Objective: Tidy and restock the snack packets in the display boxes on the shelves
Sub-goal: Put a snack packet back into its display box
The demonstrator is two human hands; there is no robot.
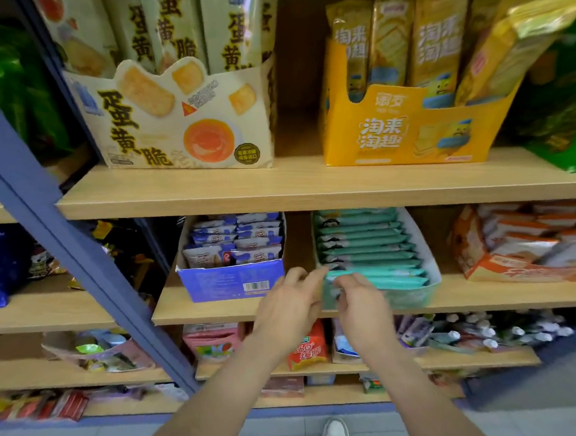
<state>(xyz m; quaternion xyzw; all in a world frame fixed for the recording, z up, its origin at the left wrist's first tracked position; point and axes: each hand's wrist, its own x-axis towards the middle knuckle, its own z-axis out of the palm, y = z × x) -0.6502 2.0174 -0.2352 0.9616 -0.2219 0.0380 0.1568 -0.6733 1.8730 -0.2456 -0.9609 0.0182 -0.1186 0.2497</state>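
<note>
- The teal display box point(406, 297) stands on the middle shelf point(223, 310), just right of a blue display box point(229, 280), with a gap between them.
- The teal packets point(369, 246) stand in it as one row from front to back. Each packet's long axis runs left to right across the box.
- Both hands are at the box's front left corner, so the row lies ahead of the fingers and stretches away to their right.
- The left hand point(290, 302) is outside the box's left wall, its fingers point(313, 276) loosely curled and reaching toward the left end of the front packet point(387, 280). Blur hides whether they touch it.
- The right hand point(362, 301) is nearer, its fingers bent over the front wall at that same end. It may be pinching the packet, but I cannot tell.
- My judgement: squaring the row means working along the packets' left ends, which sit closest to both hands.
</note>
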